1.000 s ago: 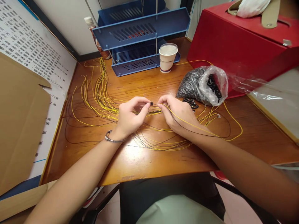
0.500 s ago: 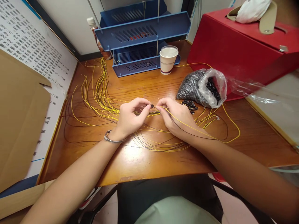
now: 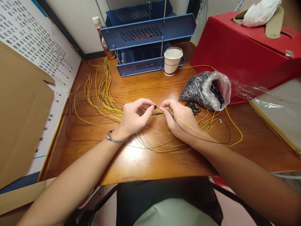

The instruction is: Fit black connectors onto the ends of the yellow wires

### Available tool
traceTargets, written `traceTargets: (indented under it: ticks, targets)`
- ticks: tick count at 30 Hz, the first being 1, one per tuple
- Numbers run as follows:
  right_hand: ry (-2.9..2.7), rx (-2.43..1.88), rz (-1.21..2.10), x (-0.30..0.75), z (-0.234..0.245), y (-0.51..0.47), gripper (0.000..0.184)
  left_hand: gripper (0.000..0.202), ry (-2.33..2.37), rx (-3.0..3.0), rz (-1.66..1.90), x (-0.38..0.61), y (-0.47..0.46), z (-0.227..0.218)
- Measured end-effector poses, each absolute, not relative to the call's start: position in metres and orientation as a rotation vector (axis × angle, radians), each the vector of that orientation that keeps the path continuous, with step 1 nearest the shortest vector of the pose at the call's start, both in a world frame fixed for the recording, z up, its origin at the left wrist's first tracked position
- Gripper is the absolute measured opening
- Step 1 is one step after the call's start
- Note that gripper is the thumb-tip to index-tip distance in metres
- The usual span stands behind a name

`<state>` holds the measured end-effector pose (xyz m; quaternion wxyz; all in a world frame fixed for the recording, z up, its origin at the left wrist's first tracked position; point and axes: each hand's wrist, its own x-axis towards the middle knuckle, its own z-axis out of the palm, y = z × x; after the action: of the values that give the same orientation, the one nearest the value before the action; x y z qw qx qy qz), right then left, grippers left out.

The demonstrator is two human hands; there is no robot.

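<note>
My left hand (image 3: 136, 116) pinches a small black cylindrical connector (image 3: 155, 107) between thumb and forefinger. Just right of it, my right hand (image 3: 177, 119) is closed on the end of a yellow and black wire pair (image 3: 188, 123), which trails back over my right forearm. A narrow gap shows between the connector and the wire tips; whether they touch is too small to tell. Under and left of my hands spreads a bundle of yellow and black wires (image 3: 105, 81). Several loose black connectors (image 3: 192, 106) lie beyond my right hand, beside a clear plastic bag (image 3: 199, 89) filled with black pieces.
A lidded paper cup (image 3: 172, 61) stands before a blue file rack (image 3: 145, 67), with a bottle (image 3: 107, 47) behind its left end. A large red box (image 3: 225, 47) occupies the back right. Cardboard (image 3: 21, 110) leans at the left. The wooden table (image 3: 131, 174) ends near my lap.
The view has shifted slightly, so everything sits a little further right. Both hands keep their pinches, and the connector and wire ends remain close together.
</note>
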<state>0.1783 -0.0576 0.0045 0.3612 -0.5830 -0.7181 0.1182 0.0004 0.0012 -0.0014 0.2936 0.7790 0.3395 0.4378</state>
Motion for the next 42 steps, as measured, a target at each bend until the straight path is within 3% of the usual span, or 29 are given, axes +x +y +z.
traceTargets:
  ticks: [42]
  targets:
    - [-1.935,-1.433,0.151,0.1791,0.0056,-0.0606,0.012,0.006,0.789,2.303,1.236,0.0003,0.0011,-0.0003]
